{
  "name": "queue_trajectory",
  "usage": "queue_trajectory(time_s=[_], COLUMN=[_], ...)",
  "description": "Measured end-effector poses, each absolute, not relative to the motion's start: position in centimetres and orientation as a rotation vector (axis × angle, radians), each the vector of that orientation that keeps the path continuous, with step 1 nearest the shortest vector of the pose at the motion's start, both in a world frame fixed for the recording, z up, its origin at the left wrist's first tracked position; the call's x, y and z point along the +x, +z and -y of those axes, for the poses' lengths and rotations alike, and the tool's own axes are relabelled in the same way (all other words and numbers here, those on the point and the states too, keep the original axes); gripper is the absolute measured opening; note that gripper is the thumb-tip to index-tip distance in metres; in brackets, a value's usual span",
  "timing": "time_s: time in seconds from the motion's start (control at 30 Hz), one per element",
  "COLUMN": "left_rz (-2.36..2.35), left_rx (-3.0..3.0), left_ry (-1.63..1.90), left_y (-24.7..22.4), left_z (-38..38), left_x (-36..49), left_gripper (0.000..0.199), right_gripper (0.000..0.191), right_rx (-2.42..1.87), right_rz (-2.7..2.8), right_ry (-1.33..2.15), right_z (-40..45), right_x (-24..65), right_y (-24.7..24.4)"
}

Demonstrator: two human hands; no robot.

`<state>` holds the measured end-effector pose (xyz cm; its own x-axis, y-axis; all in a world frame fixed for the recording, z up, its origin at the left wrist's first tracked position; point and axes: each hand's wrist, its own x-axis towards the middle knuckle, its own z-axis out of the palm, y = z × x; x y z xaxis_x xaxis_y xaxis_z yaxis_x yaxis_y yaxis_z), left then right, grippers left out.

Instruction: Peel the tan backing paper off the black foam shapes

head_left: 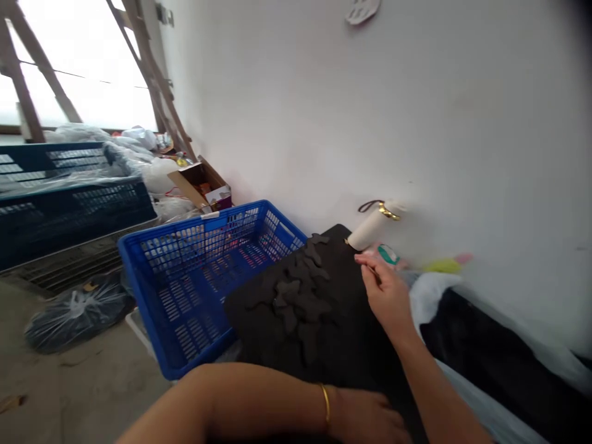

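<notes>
A dark flat surface (263, 320) holds several loose black foam-like pieces (312, 305) with curved, irregular outlines. My left hand (365, 416), a gold bangle at its wrist, lies over the near part of this surface; its fingers look stretched out, though the frame's lower edge cuts part of them off. Above the surface's right side is my right hand (386, 293), with the fingers curled in and the tips close to the thumb. Whatever is in that pinch, if anything, is too small to make out. Just beyond its fingertips lies a cream-coloured cylinder (367, 229) with a gold ring and a dark strap loop.
A blue plastic crate (143, 296) adjoins the dark surface on the left. Behind it are an open cardboard box (192, 188) and a dark crate (74, 213) with plastic sheeting. A white wall (370, 117) rises behind. Black material (499, 345) in pale plastic lies at right.
</notes>
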<state>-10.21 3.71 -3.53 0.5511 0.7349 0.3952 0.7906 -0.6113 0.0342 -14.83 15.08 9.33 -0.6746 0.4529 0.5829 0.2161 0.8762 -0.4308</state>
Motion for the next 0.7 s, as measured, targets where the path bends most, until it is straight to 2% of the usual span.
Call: queue_trajectory(time_s=[0.07, 0.2, 0.5, 0.7], left_rz=[1.088, 1.286, 1.694, 1.840], left_rx=[-2.685, -2.617, -2.443, -2.316], left_ry=[-0.593, -0.513, -0.337, -0.190], left_y=[-3.5, -3.0, -2.6, -0.7], left_z=[-3.2, -2.6, -1.5, -0.3], left_x=[-12.5, -18.1, -26.6, -34.1], left_gripper=[0.025, 0.018, 0.048, 0.049], right_gripper=[0.023, 0.023, 0.024, 0.027], right_rx=[-0.517, -0.727, -1.049, -1.324], right_rz=[2.303, 2.292, 2.237, 2.062], right_ry=[0.445, 0.483, 0.656, 0.831], right_z=[-13.4, -10.8, -6.5, -5.1], right_x=[-10.8, -3.3, 9.3, 16.2], right_y=[10.3, 9.8, 4.6, 2.8])
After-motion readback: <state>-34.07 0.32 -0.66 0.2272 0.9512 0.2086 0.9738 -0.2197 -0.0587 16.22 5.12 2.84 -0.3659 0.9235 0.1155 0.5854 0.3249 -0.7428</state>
